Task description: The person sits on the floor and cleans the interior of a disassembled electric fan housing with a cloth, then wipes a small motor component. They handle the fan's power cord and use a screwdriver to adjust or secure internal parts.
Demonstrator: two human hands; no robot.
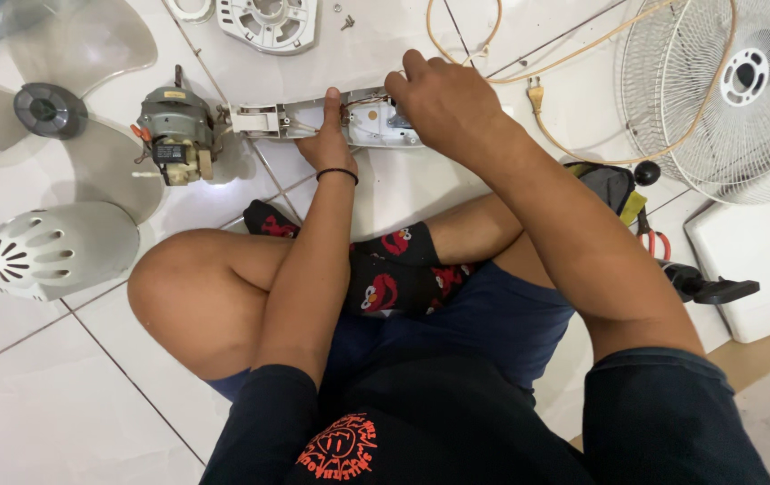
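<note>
On the white tiled floor, at upper centre of the frame, the opened fan neck housing with wiring inside lies under both hands: left hand presses it with fingers together, right hand curls closed over its right end, beside the fan motor.

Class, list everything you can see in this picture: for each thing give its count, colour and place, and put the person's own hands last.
Fan blade: one, clear grey, top left floor.
Motor: one, grey-green, left of the housing.
Motor cover: one, white, vented, left floor.
Switch housing: one, white, open, top centre.
Round vented plate: one, white, top edge.
Power cord: one, beige, top right.
Wire grille: one, white, right.
White box: one, right edge.
Left hand: pressing on the housing.
Right hand: fingers inside the housing.
</note>
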